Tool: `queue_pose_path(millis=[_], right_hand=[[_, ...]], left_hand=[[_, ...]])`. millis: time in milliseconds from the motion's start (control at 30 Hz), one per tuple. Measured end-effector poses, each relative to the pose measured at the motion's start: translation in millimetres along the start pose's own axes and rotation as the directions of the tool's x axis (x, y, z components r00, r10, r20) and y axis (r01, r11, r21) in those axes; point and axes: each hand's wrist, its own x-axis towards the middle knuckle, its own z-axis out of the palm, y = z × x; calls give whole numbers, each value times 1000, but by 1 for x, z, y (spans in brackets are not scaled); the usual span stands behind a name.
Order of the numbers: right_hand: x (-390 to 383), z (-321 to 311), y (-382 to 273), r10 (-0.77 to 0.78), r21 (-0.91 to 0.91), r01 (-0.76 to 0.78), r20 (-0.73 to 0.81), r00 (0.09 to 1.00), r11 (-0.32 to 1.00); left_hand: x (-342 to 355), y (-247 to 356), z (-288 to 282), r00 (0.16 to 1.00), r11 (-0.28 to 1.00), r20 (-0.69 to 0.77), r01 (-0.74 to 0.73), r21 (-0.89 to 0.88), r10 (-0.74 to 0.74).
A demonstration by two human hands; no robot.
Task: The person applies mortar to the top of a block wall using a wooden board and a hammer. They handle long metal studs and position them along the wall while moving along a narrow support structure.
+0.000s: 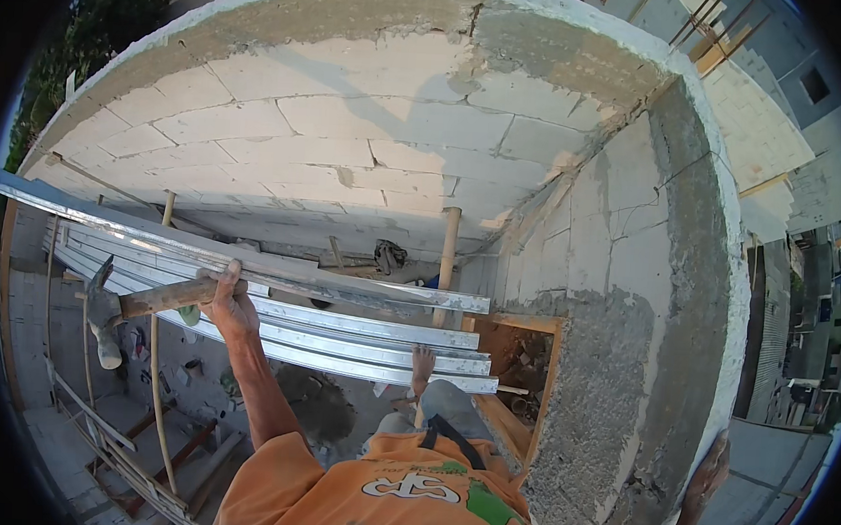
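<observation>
My left hand grips the wooden handle of a claw hammer at the left, its fingers close against silver metal channels. The hammer's head hangs past the channels' near side. Several of these long channels lie side by side across the middle, over a drop. My bare foot rests on them at their right ends. At the lower right my right hand holds the rough top edge of the block wall; part of it is hidden by the edge.
A curved block wall rises beyond the channels, with a wooden pole before it. A timber-framed opening is beside the right ends. Below left are bamboo poles and a lower floor with debris. Neighbouring buildings stand outside at right.
</observation>
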Motion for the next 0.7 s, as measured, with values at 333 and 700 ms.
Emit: queue_pose_path(millis=[333,700], right_hand=[[-2,-5,-14,51,-22,-50,38,998,998],[-2,-3,-20,64,28,-63,-37,997,998]], left_hand=[[-16,21,-17,996,996,26,83,24,-84],[18,8,-5,995,996,62,79,52,-82]])
